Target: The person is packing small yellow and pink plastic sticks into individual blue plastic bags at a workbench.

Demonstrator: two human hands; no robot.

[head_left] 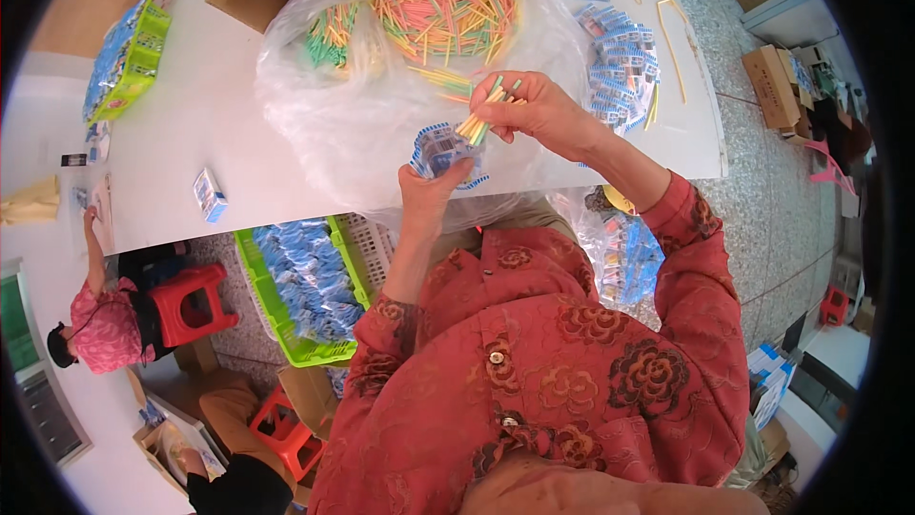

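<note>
- Clear plastic bag [324, 124], on white table [191, 124]: holds loose coloured sticks [448, 20]; soft, crinkly, likely slippery.
- Small blue-and-white packet [440, 148], over the bag: left hand [429, 193] closed round its lower end; light, thin, crushable; best held by the sides.
- Bundle of sticks [481, 115]: right hand [534, 113] pinches it shut near mid-length, tips at the packet mouth; light, stiff, apt to splay.
</note>
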